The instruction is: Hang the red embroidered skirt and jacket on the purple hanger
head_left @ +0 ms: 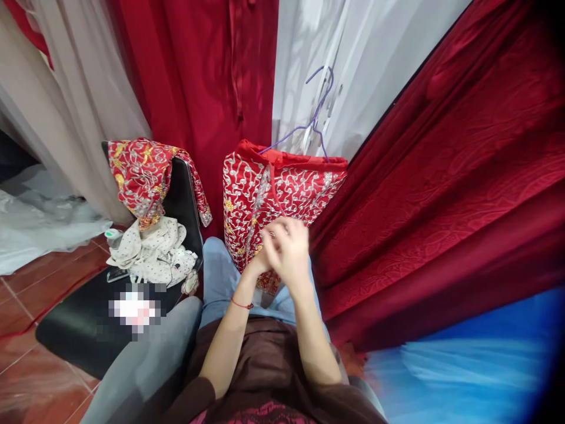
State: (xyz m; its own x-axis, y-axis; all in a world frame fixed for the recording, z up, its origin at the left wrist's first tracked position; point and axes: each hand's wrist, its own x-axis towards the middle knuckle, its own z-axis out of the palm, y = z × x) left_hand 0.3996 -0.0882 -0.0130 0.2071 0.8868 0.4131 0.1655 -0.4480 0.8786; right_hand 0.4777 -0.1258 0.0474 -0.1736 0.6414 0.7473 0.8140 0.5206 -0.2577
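A red garment with silver and gold embroidery [251,200] hangs from a purple wire hanger [315,121] in front of my knees. My right hand [289,250] is raised before its lower part, fingers curled and blurred by motion. My left hand [258,265] lies mostly hidden behind the right one, at the garment's lower edge; a red thread circles that wrist [242,304]. What either hand holds cannot be seen.
A black chair [83,318] at the left carries another red embroidered piece [139,176] and a white patterned cloth [152,250]. Dark red fabric [441,194] fills the right, blue cloth [463,365] lower right. White and beige curtains hang behind. The floor is red tile [26,377].
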